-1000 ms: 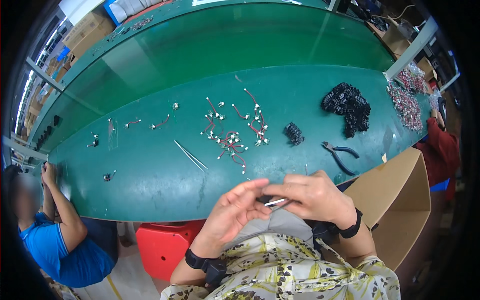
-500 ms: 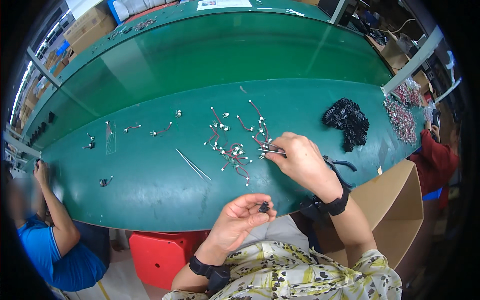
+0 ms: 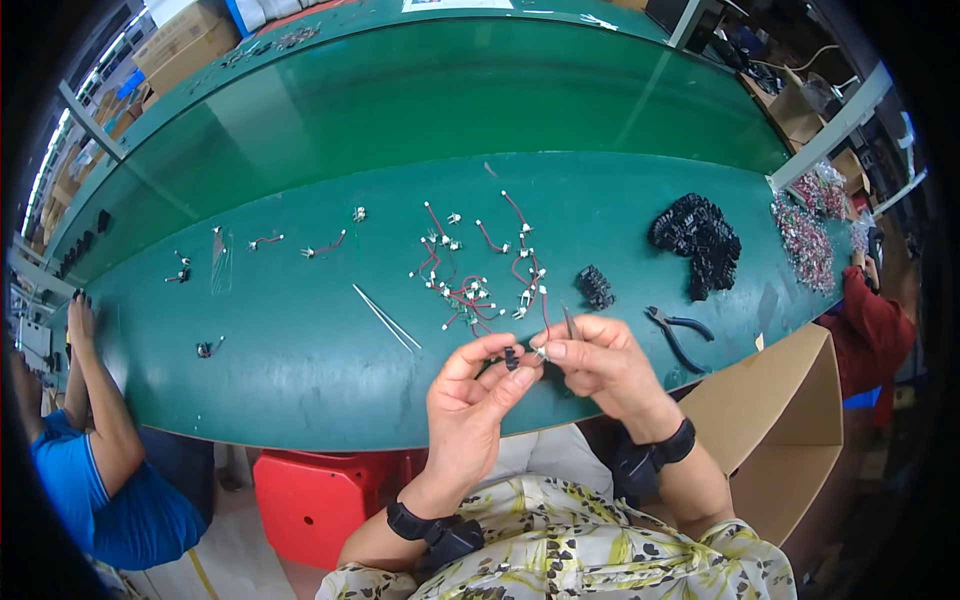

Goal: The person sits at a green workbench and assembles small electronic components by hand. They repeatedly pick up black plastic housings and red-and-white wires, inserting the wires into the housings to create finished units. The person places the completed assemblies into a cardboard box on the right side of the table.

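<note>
My left hand [image 3: 468, 402] pinches a small black plastic part [image 3: 511, 357] between thumb and fingertips. Close beside it, the fingers of my right hand [image 3: 612, 372] are closed on a small white connector [image 3: 541, 352] with a red wire running up from it. Metal tweezers [image 3: 570, 322] are also tucked in that hand, points upward. The two held pieces almost meet; whether they touch, I cannot tell. Just beyond my hands lie several more white connectors with red wires [image 3: 468, 292] in a loose tangle. A second pair of tweezers [image 3: 385, 318] lies to the left.
Right of the connectors sit a small cluster of black parts [image 3: 595, 287], a larger black pile [image 3: 695, 245] and cutting pliers [image 3: 685, 335]. Bundled red-and-white wires [image 3: 803, 240] lie far right. A cardboard box [image 3: 775, 420] stands by my right arm, a red stool [image 3: 310, 505] lower left. Co-workers sit on both sides.
My right hand has come back toward me from the connectors, bringing one with a red wire. My left hand has risen slightly with the black part. The small black cluster is now uncovered.
</note>
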### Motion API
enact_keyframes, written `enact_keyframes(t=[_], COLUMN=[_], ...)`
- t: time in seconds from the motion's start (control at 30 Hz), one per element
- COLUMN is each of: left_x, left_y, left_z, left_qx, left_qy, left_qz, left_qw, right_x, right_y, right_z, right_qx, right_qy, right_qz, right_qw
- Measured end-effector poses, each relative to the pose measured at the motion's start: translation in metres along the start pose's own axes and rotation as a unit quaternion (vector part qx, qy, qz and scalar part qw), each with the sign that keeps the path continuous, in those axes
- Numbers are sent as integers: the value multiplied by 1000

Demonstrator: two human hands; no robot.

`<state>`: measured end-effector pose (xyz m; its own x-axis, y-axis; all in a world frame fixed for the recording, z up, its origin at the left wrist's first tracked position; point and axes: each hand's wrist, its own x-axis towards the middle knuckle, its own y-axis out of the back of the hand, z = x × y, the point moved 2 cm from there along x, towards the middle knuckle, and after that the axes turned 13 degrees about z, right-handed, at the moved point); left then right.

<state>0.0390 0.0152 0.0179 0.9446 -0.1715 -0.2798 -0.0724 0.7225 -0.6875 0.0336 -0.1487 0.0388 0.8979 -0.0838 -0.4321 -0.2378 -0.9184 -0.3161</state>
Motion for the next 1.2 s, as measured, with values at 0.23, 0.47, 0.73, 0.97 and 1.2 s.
enact_keyframes(t=[0.23, 0.47, 0.73, 0.97, 1.2], left_x=[-19, -33, -35, -33, -31], left_y=[5, -5, -5, -3, 7], left_z=[-4, -8, -14, -21, -29], left_qx=[80, 163, 164, 181, 18], left_qy=[-17, -113, 5, 13, 214], left_qz=[-16, -52, -32, -82, -132], left_qw=[997, 979, 986, 980, 968], right_x=[-29, -52, -66, -77, -86], right_y=[12, 20, 35, 38, 37], right_z=[30, 26, 21, -1, 13], right_qx=[23, -136, 20, -304, -237], right_qy=[94, 297, -1, 186, 508], right_qz=[3, 69, 59, 59, 92], right_qw=[995, 943, 998, 932, 823])
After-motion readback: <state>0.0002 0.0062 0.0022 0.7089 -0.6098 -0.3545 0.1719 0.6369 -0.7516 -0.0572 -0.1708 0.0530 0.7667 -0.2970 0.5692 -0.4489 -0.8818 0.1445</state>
